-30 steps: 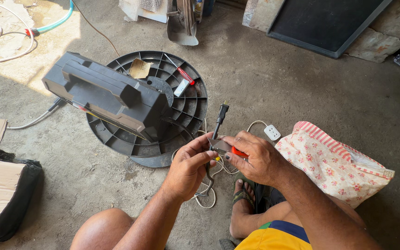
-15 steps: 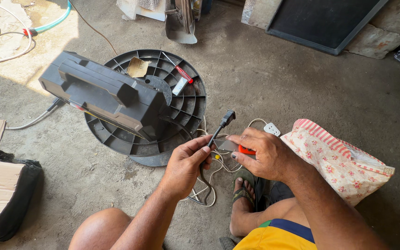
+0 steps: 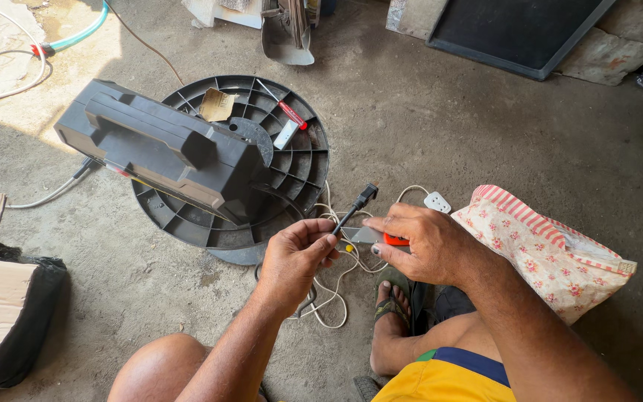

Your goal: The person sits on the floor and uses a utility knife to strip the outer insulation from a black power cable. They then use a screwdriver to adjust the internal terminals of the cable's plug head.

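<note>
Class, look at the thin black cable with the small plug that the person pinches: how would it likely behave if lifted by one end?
The black cable would probably stay fairly straight over a short length, since it juts stiffly up from the left hand. Longer stretches would likely droop, like the loose white wires coiled on the floor. It looks light, as a pinch holds it.

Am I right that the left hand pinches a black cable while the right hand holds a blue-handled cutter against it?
Not quite. In the head view the cutter in the right hand has an orange handle, not blue. The rest stands: the left hand pinches the black cable.
</note>
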